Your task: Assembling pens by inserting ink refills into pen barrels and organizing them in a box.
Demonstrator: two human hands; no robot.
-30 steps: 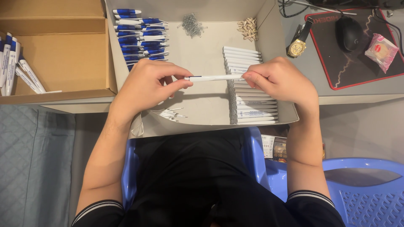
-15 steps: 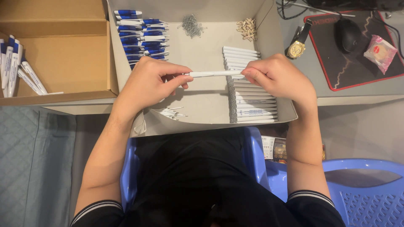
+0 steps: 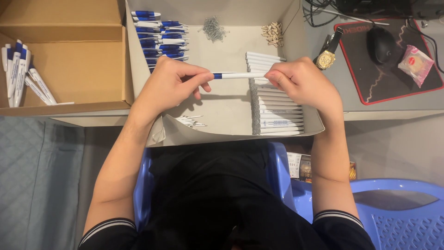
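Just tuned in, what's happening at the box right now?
A seated person holds a white pen level between both hands over a shallow cardboard tray. The left hand pinches its blue-banded end, the right hand the other. Below lie stacked white barrels; blue parts, springs and finished pens lie nearby.

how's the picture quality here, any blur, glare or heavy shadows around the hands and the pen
Head view: sharp overall, no motion blur on the left hand, right hand or the pen between them; soft shadows fall under both hands onto the white tray; no strong glare; the dark shirt below loses detail.
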